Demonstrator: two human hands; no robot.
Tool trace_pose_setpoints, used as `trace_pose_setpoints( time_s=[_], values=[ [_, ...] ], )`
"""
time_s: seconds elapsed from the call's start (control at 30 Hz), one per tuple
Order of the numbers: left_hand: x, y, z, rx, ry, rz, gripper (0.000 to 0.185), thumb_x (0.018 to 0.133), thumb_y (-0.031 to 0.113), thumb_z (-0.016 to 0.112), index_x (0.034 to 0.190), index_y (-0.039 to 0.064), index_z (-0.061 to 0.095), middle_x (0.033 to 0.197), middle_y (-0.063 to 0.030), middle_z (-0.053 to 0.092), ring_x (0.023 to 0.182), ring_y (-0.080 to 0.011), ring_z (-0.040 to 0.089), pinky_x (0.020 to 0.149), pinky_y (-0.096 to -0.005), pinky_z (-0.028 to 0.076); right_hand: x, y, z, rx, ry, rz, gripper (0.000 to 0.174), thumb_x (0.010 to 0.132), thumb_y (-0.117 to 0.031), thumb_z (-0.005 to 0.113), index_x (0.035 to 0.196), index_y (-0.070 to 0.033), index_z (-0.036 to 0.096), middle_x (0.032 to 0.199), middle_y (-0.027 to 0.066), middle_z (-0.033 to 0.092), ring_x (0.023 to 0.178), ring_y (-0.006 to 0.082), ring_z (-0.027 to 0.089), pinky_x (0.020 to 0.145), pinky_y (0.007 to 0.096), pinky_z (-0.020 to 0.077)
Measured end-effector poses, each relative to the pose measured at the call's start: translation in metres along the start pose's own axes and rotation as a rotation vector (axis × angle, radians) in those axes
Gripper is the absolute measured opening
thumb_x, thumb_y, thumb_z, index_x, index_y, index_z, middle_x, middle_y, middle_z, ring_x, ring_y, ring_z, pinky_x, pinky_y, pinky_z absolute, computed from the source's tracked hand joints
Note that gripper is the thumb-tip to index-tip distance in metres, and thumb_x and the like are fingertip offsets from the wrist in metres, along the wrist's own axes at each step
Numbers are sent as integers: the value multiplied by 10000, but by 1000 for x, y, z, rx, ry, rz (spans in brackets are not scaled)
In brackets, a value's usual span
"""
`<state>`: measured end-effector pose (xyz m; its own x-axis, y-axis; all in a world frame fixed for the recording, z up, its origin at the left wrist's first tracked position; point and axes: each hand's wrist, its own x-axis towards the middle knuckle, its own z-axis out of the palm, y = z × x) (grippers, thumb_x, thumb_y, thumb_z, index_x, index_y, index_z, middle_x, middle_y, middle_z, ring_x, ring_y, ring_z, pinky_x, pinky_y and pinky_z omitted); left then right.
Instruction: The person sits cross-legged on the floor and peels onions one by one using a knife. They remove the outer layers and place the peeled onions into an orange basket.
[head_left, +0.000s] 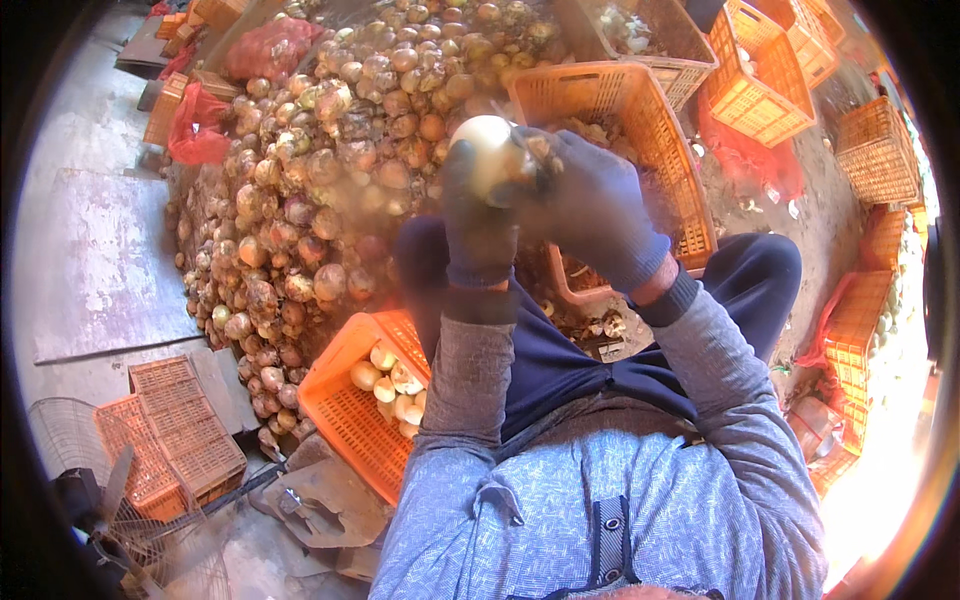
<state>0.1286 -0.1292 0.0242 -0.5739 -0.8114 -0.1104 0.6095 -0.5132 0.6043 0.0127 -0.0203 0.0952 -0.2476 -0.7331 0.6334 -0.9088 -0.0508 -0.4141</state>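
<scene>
My left hand (480, 217), in a dark knitted glove, grips a pale, mostly peeled onion (484, 146) above my knees. At the onion's right side my gloved right hand (596, 202) is curled over brown, papery onion skin (546, 161). Blur hides its fingertips, and I cannot tell whether a small tool is among them. Beneath my hands stands an orange plastic crate (679, 161) with dry skins in it. Beside my left thigh, a second orange crate (345, 427) holds several peeled onions (384, 388).
A large heap of unpeeled onions (300, 217) spreads ahead and left. Red mesh sacks (199, 127) lie along it. Stacked orange crates (180, 427) and a wire fan guard (67, 427) stand at lower left. More crates (757, 75) line the right side.
</scene>
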Motion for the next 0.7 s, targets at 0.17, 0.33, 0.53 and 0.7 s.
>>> trace_pose_setpoints(
  time_s=[0.17,0.33,0.53,0.7],
  values=[
    [-14,27,16,45,88,99,670,1053,556,606,1452,19,591,1316,-194,708,1147,-383,742,861,-528,689,-7,85,13,267,-93,671,272,1023,-270,749,1046,-2,791,822,141,765,759,237,754,688,379,577],
    [-51,87,-55,182,270,412,816,970,576,705,1542,15,545,1418,-225,685,1257,-414,711,978,-616,655,-87,169,-4,739,-96,1050,320,1018,-266,763,1158,21,786,962,33,765,838,119,702,785,285,550],
    [-221,219,-146,1475,508,85,735,903,157,793,1585,41,542,1396,-142,677,1219,-259,686,1023,-398,599,-152,194,-41,842,-238,1284,387,1048,-332,733,1248,0,724,1026,24,745,869,128,676,751,286,522],
    [-283,220,-208,1156,789,-224,501,1096,178,672,1547,-15,571,1409,-141,691,1155,-221,729,999,-363,618,-124,175,-29,1210,-246,1116,318,1086,-295,683,1300,-60,676,1103,31,730,924,148,696,806,286,550]
  ],
)
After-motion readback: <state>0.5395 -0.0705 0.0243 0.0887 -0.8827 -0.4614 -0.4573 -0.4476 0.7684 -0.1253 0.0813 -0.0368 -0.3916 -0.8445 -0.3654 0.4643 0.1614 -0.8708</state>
